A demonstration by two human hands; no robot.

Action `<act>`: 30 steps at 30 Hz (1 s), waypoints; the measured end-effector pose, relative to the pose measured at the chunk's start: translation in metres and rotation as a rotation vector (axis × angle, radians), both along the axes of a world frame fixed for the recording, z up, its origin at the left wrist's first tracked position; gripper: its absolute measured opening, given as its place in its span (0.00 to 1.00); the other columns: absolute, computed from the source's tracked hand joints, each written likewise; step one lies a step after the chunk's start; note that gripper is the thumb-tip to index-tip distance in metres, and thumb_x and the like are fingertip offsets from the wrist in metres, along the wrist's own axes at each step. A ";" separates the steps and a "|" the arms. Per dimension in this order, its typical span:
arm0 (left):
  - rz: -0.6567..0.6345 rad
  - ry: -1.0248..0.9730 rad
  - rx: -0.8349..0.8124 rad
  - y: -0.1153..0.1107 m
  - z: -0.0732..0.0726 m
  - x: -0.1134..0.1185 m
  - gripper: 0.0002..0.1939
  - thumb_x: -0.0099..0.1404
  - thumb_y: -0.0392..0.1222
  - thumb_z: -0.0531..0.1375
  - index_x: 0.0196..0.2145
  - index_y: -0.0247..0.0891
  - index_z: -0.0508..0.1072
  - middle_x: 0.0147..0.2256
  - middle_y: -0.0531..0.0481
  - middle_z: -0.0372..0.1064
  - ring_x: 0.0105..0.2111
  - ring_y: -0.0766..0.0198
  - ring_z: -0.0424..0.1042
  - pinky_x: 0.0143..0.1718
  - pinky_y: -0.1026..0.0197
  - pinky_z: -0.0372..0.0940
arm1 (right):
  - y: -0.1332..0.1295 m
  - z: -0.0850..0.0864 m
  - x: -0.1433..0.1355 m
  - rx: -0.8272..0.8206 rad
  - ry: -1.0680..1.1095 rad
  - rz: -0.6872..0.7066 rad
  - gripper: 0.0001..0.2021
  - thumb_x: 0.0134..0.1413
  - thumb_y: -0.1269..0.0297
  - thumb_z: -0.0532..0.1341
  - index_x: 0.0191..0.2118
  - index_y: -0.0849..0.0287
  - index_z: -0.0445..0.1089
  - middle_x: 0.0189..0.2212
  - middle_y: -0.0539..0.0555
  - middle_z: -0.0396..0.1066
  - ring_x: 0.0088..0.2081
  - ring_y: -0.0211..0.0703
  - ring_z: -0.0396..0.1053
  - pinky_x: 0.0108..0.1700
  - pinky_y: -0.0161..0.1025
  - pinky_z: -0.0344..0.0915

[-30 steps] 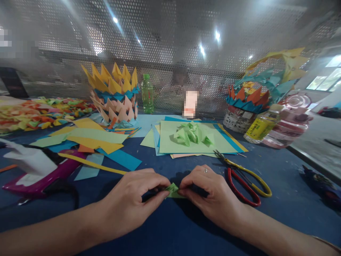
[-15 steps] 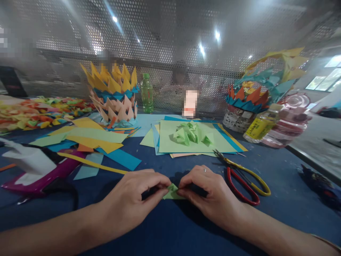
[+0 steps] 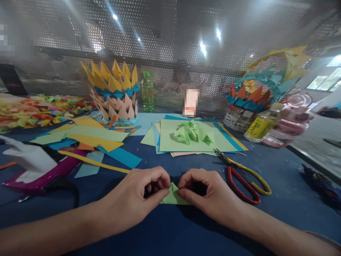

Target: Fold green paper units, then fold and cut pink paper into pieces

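Note:
Between the hands, low on the blue table, a small light-green folded paper shows a pointed top and a wide lower edge. My left hand pinches its left side between thumb and fingers. From the right, my right hand grips the other side the same way. Both hands cover parts of the paper. Beyond them, several folded green pieces rest on a stack of coloured sheets.
Scissors lie right of my right hand. To the left are paper strips, a purple tool with a cable and paper crowns. A green bottle stands behind; other bottles are at the right.
The green paper now shows more of its surface, with its lower edge nearer the front. The fingers of both hands are more curled, still at its sides.

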State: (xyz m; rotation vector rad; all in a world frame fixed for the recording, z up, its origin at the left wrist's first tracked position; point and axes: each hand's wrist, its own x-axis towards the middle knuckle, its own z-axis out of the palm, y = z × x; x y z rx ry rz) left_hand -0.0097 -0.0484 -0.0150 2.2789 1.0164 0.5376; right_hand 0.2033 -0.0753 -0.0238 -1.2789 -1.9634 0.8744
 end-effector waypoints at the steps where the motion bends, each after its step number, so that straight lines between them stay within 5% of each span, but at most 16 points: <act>1: -0.014 0.009 0.041 0.000 -0.002 -0.001 0.04 0.65 0.38 0.55 0.32 0.41 0.67 0.25 0.58 0.66 0.24 0.70 0.65 0.26 0.68 0.59 | 0.000 -0.001 0.000 0.015 -0.025 -0.006 0.02 0.51 0.70 0.64 0.31 0.56 0.72 0.24 0.45 0.71 0.27 0.34 0.67 0.32 0.32 0.62; 5: -0.042 0.017 0.219 0.002 -0.007 -0.002 0.04 0.63 0.33 0.55 0.33 0.41 0.67 0.31 0.56 0.67 0.32 0.67 0.67 0.34 0.65 0.60 | -0.001 -0.003 0.002 0.080 -0.103 -0.001 0.04 0.50 0.70 0.65 0.32 0.54 0.73 0.27 0.46 0.72 0.32 0.37 0.67 0.36 0.35 0.61; 10: -0.065 0.030 0.213 0.004 -0.006 -0.001 0.09 0.61 0.30 0.57 0.37 0.42 0.67 0.36 0.54 0.67 0.37 0.66 0.67 0.39 0.64 0.61 | 0.001 -0.004 0.003 0.140 -0.122 0.040 0.07 0.49 0.74 0.64 0.33 0.54 0.72 0.30 0.46 0.73 0.35 0.38 0.67 0.39 0.36 0.60; 30: -0.269 0.041 0.366 0.005 -0.006 -0.005 0.12 0.68 0.29 0.50 0.31 0.38 0.69 0.32 0.51 0.67 0.34 0.65 0.64 0.36 0.62 0.57 | 0.003 -0.006 0.004 0.344 -0.131 0.199 0.10 0.52 0.79 0.58 0.32 0.57 0.71 0.31 0.52 0.72 0.36 0.40 0.67 0.39 0.37 0.62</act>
